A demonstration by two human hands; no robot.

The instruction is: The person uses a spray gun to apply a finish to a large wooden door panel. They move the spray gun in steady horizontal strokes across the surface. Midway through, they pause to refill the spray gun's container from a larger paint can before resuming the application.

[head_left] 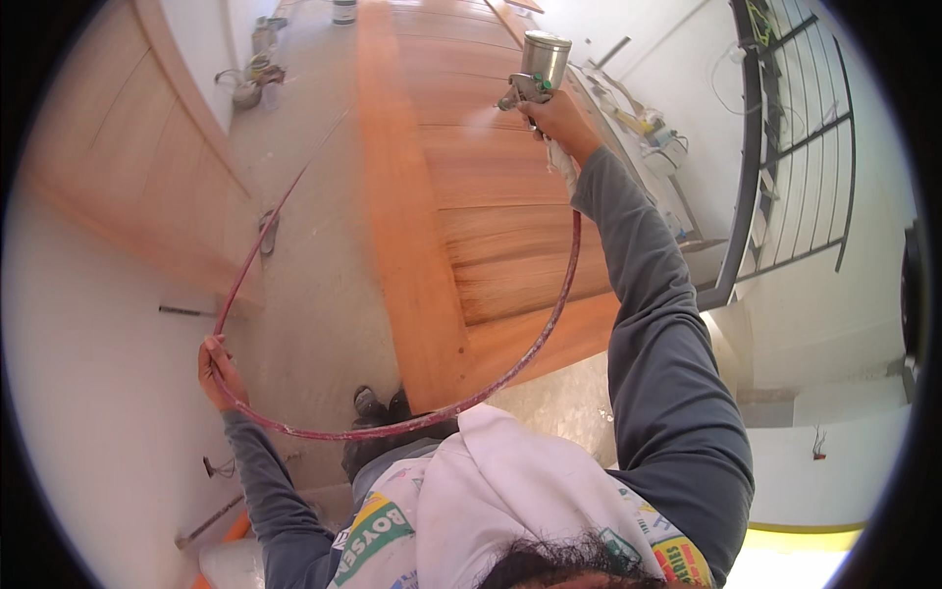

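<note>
My right hand (566,122) is wrapped round the grip of a metal spray gun (546,61) with a silver cup on top. The gun is held over a wooden panelled door (505,201), its nozzle facing left, and a faint pale haze shows by the nozzle. From beneath the grip a dark red hose (471,401) loops down past my body to my left hand (222,373). There my fingers are closed on the hose, out to the left of the door. Beyond that hand the hose runs on along the floor side toward the far end. A whitish cloth hangs at the gun's grip.
Another wooden panel (128,167) leans on the left wall. A slipper (268,233) lies on the floor between the two. Cans and small tools (257,79) sit by the far left wall, more tools (659,137) right of the door. Black metal railing (746,147) stands at the right.
</note>
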